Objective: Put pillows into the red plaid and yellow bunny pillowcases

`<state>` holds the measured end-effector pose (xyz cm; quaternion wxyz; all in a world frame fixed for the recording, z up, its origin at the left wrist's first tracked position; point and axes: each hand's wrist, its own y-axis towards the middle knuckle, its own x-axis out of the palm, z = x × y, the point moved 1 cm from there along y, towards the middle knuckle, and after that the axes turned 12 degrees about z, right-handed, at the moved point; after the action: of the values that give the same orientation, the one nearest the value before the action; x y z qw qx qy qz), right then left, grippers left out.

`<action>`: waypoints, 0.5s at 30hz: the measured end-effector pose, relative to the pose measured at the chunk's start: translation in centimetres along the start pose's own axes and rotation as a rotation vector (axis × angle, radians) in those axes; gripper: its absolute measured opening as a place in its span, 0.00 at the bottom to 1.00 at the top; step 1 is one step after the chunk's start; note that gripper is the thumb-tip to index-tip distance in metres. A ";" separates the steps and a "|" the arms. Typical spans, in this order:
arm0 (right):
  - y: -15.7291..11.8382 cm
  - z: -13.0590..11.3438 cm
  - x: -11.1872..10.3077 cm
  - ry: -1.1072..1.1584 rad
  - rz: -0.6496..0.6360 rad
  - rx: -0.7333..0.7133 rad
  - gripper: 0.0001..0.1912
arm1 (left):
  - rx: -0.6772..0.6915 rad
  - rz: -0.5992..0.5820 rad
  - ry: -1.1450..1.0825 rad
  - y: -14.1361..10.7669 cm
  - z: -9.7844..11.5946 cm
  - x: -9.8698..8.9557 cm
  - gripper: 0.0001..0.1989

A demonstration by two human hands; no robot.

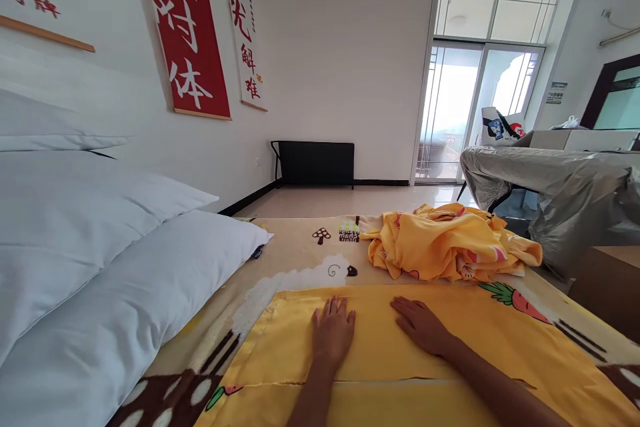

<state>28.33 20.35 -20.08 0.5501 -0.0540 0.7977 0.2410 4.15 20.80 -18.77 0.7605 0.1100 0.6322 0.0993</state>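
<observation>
A yellow pillowcase-like cloth (370, 360) with a carrot print lies spread flat on the bed, a seam or edge running across it. My left hand (333, 332) rests palm down on its far part, fingers pointing away. To the right, my right hand (419, 324) also presses flat on the cloth, fingers stretched toward the left. Neither hand grips anything. Just beyond the cloth, on the right, sits a crumpled heap of yellow printed fabric (445, 243).
White pillows (190, 280) are stacked along the left side of the patterned bed cover (300, 257). A black folded frame (316, 163) stands by the far wall. At right are a plastic-covered table (560, 173) and a brown box (607, 290).
</observation>
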 end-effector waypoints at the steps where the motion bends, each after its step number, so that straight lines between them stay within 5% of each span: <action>1: -0.9 1.7 -0.6 -0.023 0.010 0.046 0.28 | 0.002 0.005 0.004 0.0 -0.1 0.0 0.26; 8: -9.7 12.5 -5.0 -0.215 0.072 0.349 0.32 | 0.016 0.024 0.013 -0.1 -0.1 0.3 0.27; 15: -14.0 17.6 -6.3 -0.418 0.207 0.486 0.31 | -0.047 0.060 -0.006 -0.9 -1.4 -0.2 0.28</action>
<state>50.69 14.70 -23.86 0.6711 0.2106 0.7031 0.1042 2.72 19.98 -19.11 0.7614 0.1113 0.6240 0.1363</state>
